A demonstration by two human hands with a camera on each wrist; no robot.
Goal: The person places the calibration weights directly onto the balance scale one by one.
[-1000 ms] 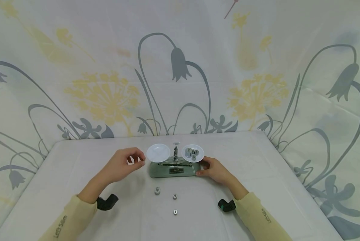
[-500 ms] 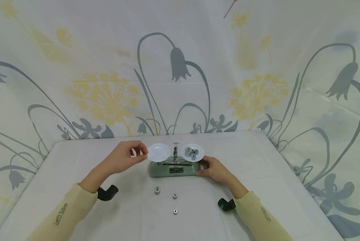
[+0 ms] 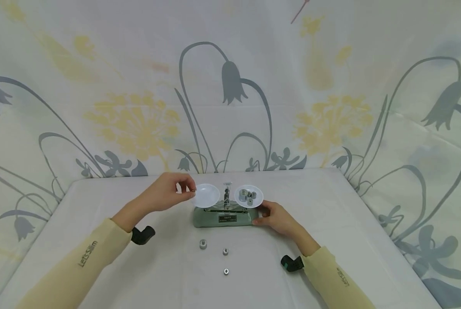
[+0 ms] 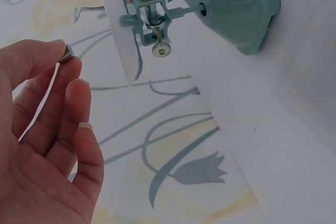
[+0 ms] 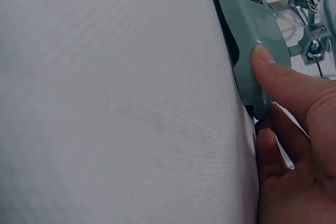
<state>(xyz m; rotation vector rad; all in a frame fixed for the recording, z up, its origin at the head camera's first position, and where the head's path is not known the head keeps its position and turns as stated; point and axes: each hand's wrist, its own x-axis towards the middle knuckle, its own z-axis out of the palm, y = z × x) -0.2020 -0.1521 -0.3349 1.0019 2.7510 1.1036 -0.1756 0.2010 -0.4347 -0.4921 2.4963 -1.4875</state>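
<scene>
A green-based balance scale point(image 3: 211, 219) stands at the table's far middle. My left hand point(image 3: 172, 191) pinches a small metal weight point(image 4: 66, 54) between thumb and fingertip, beside the scale's left pan point(image 3: 206, 196). That white pan looks bare in the head view. Several silver weights point(image 3: 243, 195) stand in the right pan point(image 3: 259, 202). At the base's right end, my right hand point(image 3: 274, 218) grips the scale, its thumb point(image 5: 270, 69) on the front face and the other fingers partly hidden behind the end.
In front of the scale, three metal weights stand apart on the white cloth: a larger one point(image 3: 203, 244), a smaller one point(image 3: 225, 251) and another small one point(image 3: 226, 271) nearest me. A flowered curtain point(image 3: 157, 128) rises behind the table.
My left hand has moved up and to the right with the pinched weight, coming to the left pan's edge. My right hand has stayed on the scale's base.
</scene>
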